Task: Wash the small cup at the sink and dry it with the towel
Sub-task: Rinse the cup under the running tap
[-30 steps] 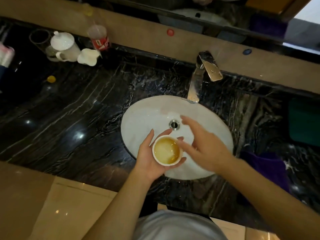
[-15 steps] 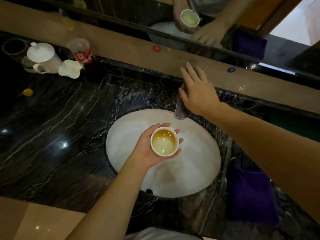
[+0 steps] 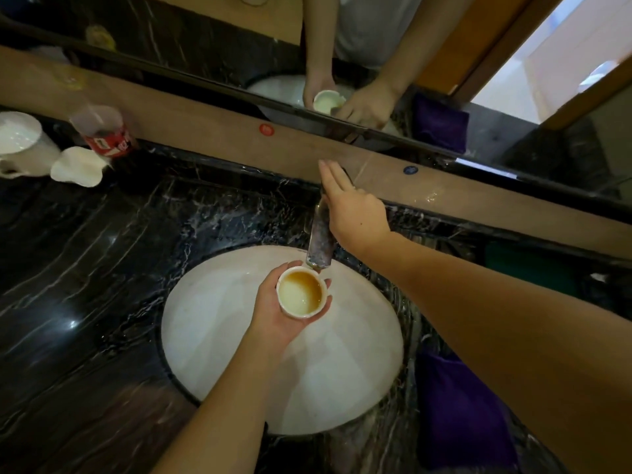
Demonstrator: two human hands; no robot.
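A small white cup (image 3: 300, 294) with brownish liquid inside sits upright in my left hand (image 3: 273, 309), held over the white oval sink (image 3: 342, 381) just below the tap's spout (image 3: 319, 248). My right hand (image 3: 352, 210) rests on top of the tap, covering its handle, fingers stretched toward the wall ledge. I see no water running from the spout. A dark purple towel (image 3: 458, 415) lies on the black marble counter to the right of the sink.
At the back left stand a white lidded mug (image 3: 20, 145), a crumpled white object (image 3: 78, 165) and a plastic bottle with a red label (image 3: 106, 131). A brown ledge (image 3: 205, 131) and a mirror run behind the sink. A green object (image 3: 533, 265) lies at the right.
My right hand went from beside the cup up to the tap and now lies on its handle. My left hand brought the cup closer under the spout.
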